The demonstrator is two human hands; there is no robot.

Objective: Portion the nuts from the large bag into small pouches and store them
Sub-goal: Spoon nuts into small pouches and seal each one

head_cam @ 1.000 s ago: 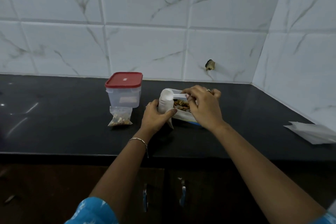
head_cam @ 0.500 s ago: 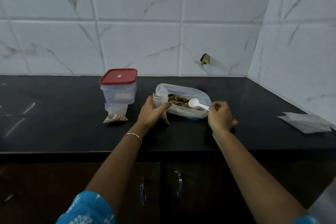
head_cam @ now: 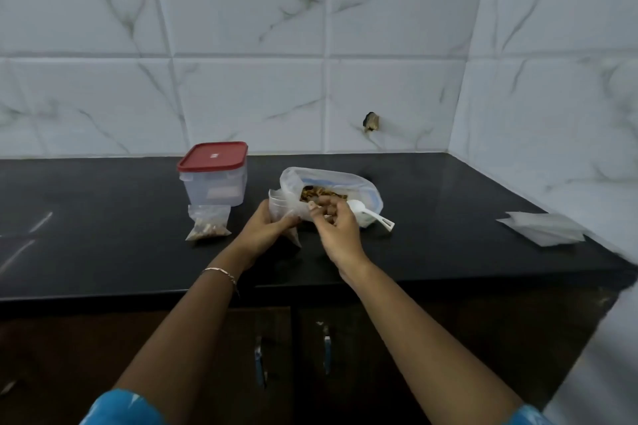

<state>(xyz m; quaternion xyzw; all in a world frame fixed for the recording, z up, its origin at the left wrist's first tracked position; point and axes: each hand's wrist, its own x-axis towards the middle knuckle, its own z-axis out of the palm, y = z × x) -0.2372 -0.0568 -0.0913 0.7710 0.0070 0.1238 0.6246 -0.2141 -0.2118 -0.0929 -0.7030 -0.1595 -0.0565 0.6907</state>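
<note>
The large clear bag (head_cam: 359, 186) of mixed nuts lies open on the black counter (head_cam: 103, 252). A white plastic scoop (head_cam: 371, 214) rests in its mouth, handle pointing right, with no hand on it. My left hand (head_cam: 266, 235) grips a small clear pouch (head_cam: 281, 209) upright just left of the bag. My right hand (head_cam: 336, 228) hovers in front of the bag's mouth, fingers curled and apart, touching nothing I can make out. A filled small pouch (head_cam: 209, 228) lies in front of a clear box with a red lid (head_cam: 214, 176).
A stack of empty small pouches (head_cam: 542, 229) lies at the counter's right end, near the side wall. White marble tiles back the counter. Dark cabinet doors with handles (head_cam: 260, 366) sit below the front edge.
My right hand has let go of the scoop, left it in the big bag, and moved left toward the pouch. My left hand keeps hold of the pouch.
</note>
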